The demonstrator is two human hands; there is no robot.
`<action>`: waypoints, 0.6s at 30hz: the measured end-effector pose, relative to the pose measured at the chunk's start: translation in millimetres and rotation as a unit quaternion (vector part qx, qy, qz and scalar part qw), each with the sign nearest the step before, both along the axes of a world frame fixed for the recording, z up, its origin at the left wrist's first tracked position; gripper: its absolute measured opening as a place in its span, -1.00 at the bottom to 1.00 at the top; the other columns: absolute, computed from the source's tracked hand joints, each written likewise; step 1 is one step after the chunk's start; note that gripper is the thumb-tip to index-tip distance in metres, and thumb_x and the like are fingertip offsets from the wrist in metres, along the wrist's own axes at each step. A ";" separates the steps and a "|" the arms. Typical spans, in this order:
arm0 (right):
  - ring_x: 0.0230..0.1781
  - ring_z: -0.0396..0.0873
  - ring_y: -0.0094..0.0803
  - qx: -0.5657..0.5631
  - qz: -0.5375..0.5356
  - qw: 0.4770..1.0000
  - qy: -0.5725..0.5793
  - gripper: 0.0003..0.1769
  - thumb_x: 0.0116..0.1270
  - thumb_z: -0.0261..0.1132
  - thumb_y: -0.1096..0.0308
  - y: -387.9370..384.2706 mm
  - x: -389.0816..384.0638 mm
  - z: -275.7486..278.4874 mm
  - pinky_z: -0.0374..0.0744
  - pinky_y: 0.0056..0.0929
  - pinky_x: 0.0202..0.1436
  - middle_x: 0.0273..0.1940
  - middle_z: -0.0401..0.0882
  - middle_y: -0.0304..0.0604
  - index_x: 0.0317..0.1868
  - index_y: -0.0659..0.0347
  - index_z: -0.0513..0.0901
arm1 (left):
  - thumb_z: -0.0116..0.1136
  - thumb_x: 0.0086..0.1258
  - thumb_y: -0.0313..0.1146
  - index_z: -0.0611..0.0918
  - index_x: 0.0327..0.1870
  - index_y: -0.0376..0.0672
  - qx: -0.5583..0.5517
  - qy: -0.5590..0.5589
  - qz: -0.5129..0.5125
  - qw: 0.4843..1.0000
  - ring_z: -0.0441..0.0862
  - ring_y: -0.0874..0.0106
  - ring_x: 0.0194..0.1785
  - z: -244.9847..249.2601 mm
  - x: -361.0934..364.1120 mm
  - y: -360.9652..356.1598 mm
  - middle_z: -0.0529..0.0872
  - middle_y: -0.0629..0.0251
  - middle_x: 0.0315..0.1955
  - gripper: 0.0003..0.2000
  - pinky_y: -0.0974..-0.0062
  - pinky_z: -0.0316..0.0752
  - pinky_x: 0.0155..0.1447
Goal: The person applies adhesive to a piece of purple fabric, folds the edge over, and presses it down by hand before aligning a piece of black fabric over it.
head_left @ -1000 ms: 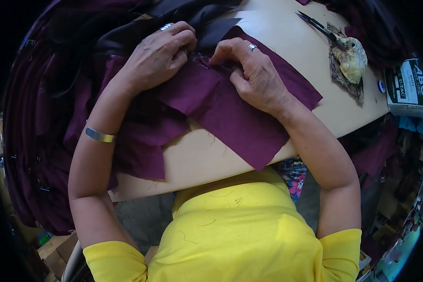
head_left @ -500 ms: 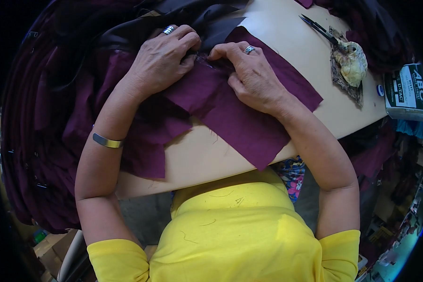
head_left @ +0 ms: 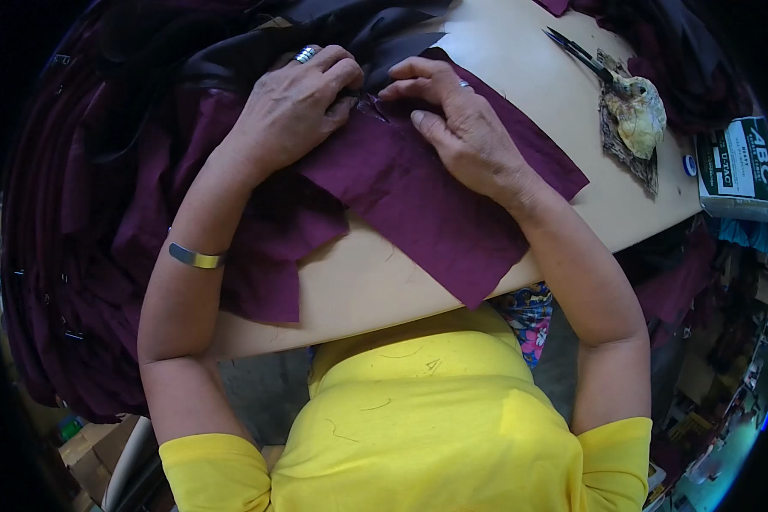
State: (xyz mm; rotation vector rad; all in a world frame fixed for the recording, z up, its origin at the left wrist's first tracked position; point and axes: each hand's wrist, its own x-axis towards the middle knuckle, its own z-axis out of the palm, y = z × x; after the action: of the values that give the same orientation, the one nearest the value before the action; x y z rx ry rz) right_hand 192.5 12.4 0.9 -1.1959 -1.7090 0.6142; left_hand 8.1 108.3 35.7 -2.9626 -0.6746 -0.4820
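Observation:
Maroon cloth [head_left: 435, 222] lies over the table, with dark lining fabric [head_left: 384, 43] beyond it. My left hand [head_left: 303, 102] rests on the cloth, its thumb and fingers pinched on the maroon fabric near a seam. Just right of it, my right hand [head_left: 461, 128] hovers at the cloth's upper part, thumb and index finger apart, nothing visible between them. The other fingers of that hand are bent. A small slit or fold shows in the cloth between both hands.
Black-handled snips [head_left: 576, 53] lie on a yellowish lump [head_left: 638, 119] at the table's [head_left: 350, 290] right side. Beside them are a small blue-white round item [head_left: 689, 165] and a green-and-white ABC box [head_left: 738, 166]. Maroon garments [head_left: 68, 239] are heaped at left.
My right hand has opened its thumb and index finger and turned slightly, letting go of the cloth. My left hand has stayed nearly still.

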 end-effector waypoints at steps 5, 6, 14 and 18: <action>-0.06 0.54 -0.08 0.067 -0.010 0.994 -0.090 -0.51 0.12 0.08 0.61 -2.2 -2.4 -2.7 0.45 -0.20 0.08 -0.16 0.62 -0.03 0.11 0.15 0.35 | 0.20 0.17 -0.31 0.54 -0.16 -0.03 0.199 -0.001 0.037 0.979 0.57 0.34 -0.07 6.6 -1.1 -14.0 0.55 0.37 -0.14 -0.78 0.25 0.33 0.09; -0.06 0.54 -0.10 0.088 -0.015 0.989 -0.116 -0.51 0.11 0.09 0.61 -3.0 -3.2 -2.4 0.44 -0.21 0.08 -0.17 0.62 -0.03 0.11 0.15 0.37 | 0.19 0.19 -0.26 0.55 -0.13 -0.03 0.207 0.015 0.067 0.976 0.57 0.33 -0.04 7.8 -3.9 -16.2 0.56 0.37 -0.11 -0.76 0.27 0.32 0.08; -0.03 0.55 -0.22 0.162 -0.023 0.953 -0.255 -0.49 0.10 0.13 0.67 -12.0 -8.5 -1.2 0.45 -0.29 0.09 -0.16 0.60 -0.08 0.11 0.15 0.44 | 0.12 0.31 -0.22 0.49 0.02 -0.19 0.006 -0.026 0.114 0.993 0.51 0.14 0.03 -12.2 -12.9 -0.5 0.50 0.16 0.04 -0.67 0.30 0.42 0.08; 0.07 0.53 -0.23 0.035 0.000 0.993 -0.109 -0.45 0.16 0.10 0.71 -9.0 -4.2 0.0 0.48 -0.33 0.14 -0.04 0.53 -0.04 0.18 0.16 0.35 | 0.16 0.26 -0.33 0.53 -0.06 -0.16 -0.014 -0.078 0.062 0.995 0.43 0.17 0.17 -11.3 -12.2 6.2 0.51 0.24 0.05 -0.75 0.30 0.38 0.16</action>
State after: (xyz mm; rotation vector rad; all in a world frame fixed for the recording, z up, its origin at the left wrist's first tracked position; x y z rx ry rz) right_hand 188.3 3.4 0.9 -1.2502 -1.8951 0.4327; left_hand -4.1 114.5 24.4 -2.9074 -0.8821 -0.7044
